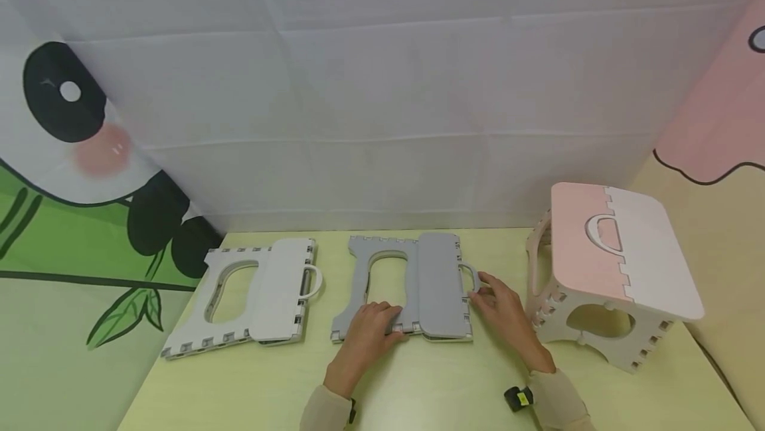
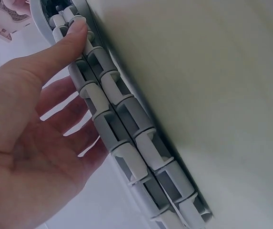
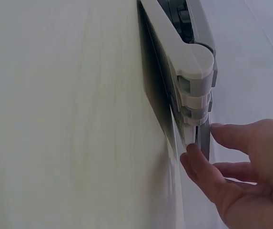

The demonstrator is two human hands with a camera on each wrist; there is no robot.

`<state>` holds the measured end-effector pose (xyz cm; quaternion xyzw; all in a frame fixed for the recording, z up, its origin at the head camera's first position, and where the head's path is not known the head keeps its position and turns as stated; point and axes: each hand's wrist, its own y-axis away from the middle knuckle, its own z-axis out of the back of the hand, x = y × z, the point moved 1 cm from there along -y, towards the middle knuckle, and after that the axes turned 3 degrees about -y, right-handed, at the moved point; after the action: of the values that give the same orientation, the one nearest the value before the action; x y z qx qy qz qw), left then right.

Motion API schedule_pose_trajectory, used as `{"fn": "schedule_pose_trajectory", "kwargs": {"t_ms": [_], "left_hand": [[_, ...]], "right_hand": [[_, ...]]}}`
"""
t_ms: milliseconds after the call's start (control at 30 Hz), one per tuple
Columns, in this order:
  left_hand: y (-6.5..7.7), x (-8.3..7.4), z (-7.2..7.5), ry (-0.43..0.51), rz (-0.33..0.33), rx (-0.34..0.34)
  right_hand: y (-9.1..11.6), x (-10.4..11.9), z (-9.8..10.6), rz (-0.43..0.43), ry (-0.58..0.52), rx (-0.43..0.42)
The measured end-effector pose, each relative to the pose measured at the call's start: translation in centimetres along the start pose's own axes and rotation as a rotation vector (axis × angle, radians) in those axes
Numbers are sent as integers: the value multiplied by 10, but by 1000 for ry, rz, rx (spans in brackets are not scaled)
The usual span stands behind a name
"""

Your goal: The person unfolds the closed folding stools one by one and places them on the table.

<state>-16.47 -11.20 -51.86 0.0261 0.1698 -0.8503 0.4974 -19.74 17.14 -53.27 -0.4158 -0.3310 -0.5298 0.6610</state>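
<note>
Right fingers (image 1: 493, 282) pinch the handle (image 1: 475, 276); left fingers (image 1: 385, 312), nearly straight, touch the grey stool (image 1: 439, 278) beside them. Likely positioning; next, even support.

Before you, the grey folding stool (image 1: 439, 285) is lying folded flat on the pale yellow table (image 1: 430, 391), its seat section facing up on the right and its leg panel (image 1: 360, 248), with a large rounded cut-out, extending left. Your left hand (image 1: 370, 331) is resting on the panel's near edge, thumb touching the toothed hinges; your right hand (image 1: 505, 311) is pinching the loop handle (image 1: 475, 274) projecting from the right edge.
</note>
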Motion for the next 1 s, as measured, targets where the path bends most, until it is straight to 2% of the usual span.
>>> {"fn": "schedule_pose_trajectory", "kwargs": {"t_ms": [200,400,633,800,1000], "left_hand": [[0,0,1,-5,0,5],[0,-1,2,-7,-2,15],[-1,-1,2,-53,-28,14],[2,-1,1,-134,-86,-22],[4,0,0,-126,-102,-34]], "right_hand": [[-3,0,-1,-81,-61,4],[-8,-5,1,-204,-119,22],[-9,-7,2,-322,-263,60],[-11,-10,2,-357,-343,51],[-11,-10,0,-387,-442,24]]}}
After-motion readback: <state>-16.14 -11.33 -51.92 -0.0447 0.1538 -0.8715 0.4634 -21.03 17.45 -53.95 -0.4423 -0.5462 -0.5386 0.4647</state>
